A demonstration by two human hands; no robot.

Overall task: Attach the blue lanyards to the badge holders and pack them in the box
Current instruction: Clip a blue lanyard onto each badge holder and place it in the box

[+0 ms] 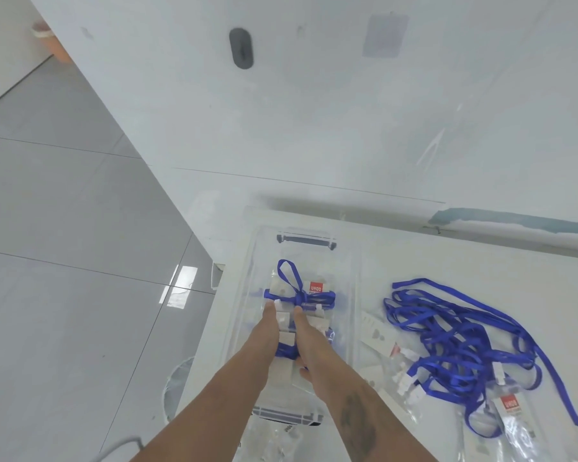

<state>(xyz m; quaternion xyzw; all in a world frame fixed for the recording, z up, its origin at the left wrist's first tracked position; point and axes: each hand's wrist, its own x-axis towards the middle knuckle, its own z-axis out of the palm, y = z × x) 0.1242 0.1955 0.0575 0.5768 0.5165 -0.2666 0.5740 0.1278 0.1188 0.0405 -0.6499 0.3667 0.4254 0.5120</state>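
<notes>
Inside now: both hands reaching down into clear rectangular plastic box, left hand and right hand with straight fingers pressing flat on bundle of glossy transparent badge holders wrapped in blue ribbon lanyard, probably to seat it low. Beside, loose tangle of blue woven lanyards awaiting attachment.

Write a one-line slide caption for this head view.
Both hands, left hand and right hand, press a lanyard-wrapped bundle of badge holders into the clear box; loose blue lanyards lie beside it.
</notes>
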